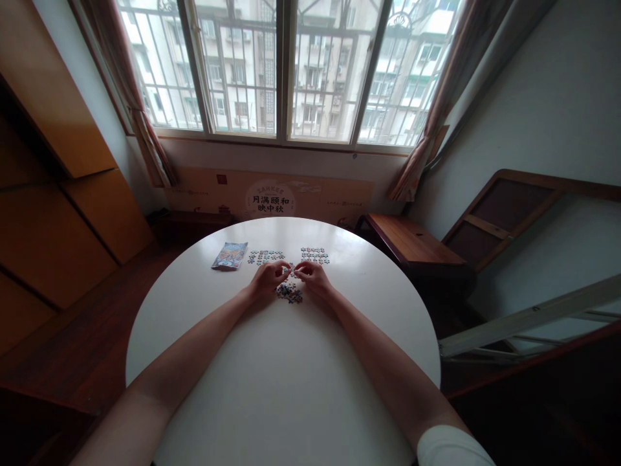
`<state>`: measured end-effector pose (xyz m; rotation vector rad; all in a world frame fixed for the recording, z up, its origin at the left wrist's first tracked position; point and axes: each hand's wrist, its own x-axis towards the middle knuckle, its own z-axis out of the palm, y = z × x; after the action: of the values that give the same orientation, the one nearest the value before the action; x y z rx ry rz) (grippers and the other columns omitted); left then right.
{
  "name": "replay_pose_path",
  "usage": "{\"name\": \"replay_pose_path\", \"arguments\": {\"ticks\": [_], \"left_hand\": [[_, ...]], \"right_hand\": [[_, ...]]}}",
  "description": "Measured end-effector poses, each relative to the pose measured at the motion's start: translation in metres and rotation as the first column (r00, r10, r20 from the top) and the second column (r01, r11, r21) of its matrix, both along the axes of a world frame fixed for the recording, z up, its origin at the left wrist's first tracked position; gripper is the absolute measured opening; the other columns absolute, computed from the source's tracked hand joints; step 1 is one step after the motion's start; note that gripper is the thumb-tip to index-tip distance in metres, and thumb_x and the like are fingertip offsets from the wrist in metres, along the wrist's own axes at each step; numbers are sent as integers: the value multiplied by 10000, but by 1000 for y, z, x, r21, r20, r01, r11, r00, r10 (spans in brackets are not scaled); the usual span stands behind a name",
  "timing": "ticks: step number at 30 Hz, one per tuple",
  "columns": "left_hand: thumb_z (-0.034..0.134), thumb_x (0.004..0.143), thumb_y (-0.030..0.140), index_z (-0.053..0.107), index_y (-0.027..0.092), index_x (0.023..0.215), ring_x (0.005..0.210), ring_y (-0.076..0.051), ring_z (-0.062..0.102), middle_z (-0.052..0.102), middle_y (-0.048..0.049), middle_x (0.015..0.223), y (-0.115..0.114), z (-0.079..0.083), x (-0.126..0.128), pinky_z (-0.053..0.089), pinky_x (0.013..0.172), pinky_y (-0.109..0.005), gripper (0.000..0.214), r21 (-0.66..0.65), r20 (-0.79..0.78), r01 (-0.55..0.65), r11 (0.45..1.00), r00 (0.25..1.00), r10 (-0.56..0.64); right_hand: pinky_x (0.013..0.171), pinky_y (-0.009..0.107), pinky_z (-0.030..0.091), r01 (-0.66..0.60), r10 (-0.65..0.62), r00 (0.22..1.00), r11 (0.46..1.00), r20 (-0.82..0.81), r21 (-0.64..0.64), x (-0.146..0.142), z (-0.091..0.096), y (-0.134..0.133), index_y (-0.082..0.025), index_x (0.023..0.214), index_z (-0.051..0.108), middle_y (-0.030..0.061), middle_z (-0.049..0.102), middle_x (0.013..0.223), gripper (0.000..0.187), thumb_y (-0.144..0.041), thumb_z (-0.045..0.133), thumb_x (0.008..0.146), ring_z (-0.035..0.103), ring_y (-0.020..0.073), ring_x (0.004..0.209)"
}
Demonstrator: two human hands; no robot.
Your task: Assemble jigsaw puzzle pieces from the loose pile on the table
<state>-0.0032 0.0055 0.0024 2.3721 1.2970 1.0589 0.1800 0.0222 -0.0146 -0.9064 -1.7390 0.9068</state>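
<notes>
Both my hands meet over the middle of the white round table (295, 375). My left hand (270, 274) is closed, its thumb and finger pinching a small jigsaw puzzle piece. From the other side, my right hand (313, 274) pinches at a puzzle piece (292, 268) too; whether it is the same piece, I cannot tell. Just below them lies a loose pile of puzzle pieces (290, 294). Beyond my left hand, several pieces (266, 255) are spread in rows. Another group of pieces (315, 255) sits in rows beyond my right hand.
A colourful printed packet (230, 255) lies on the table left of the rows. Behind the table stand a wide printed cardboard panel (310, 191) and a barred window. A low wooden table (412, 239) is at the right, with orange cabinets (92, 213) at the left.
</notes>
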Motion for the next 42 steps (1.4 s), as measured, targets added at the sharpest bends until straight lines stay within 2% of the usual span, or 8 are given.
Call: {"name": "replay_pose_path", "arguments": {"ticks": [13,21,30,35,42], "left_hand": [[504,810,364,650,167,868,459,-59,403,480,61,480,0,-1,0,303,506,-174,252,-1,-5,10,1000,1000,-10],[513,804,340,635,149,852,441,-52,367,450,73,457,5,-7,0,284,495,-168,232,-14,22,35,999,999,-35],[502,812,355,630,149,863,438,-51,360,447,75,454,8,-10,-1,279,493,-166,248,-31,33,42,999,999,-41],[502,813,386,632,149,875,432,-54,358,435,76,445,7,-9,-1,277,484,-165,278,-37,35,32,999,999,-31],[497,819,372,633,157,887,430,-53,360,431,79,445,5,-7,-1,276,486,-163,263,-23,21,41,999,999,-41]], "right_hand": [[480,210,364,0,0,1000,1000,2,-7,1,-1,1,-145,730,632,21,609,578,229,-366,651,675,511,105,505],[471,201,350,0,0,1000,1000,-5,5,1,-3,2,-139,723,639,11,599,568,219,-350,661,671,496,94,495],[478,205,364,7,-7,1000,1000,-6,12,0,2,-2,-141,715,633,14,603,574,203,-339,658,678,504,96,497],[488,211,392,8,-8,1000,1000,-20,-7,0,0,-1,-139,745,618,18,607,591,250,-374,667,672,522,103,511],[508,219,411,12,-12,1000,1000,-14,0,1,-1,0,-140,922,628,3,592,600,337,-359,673,669,526,108,533]]}}
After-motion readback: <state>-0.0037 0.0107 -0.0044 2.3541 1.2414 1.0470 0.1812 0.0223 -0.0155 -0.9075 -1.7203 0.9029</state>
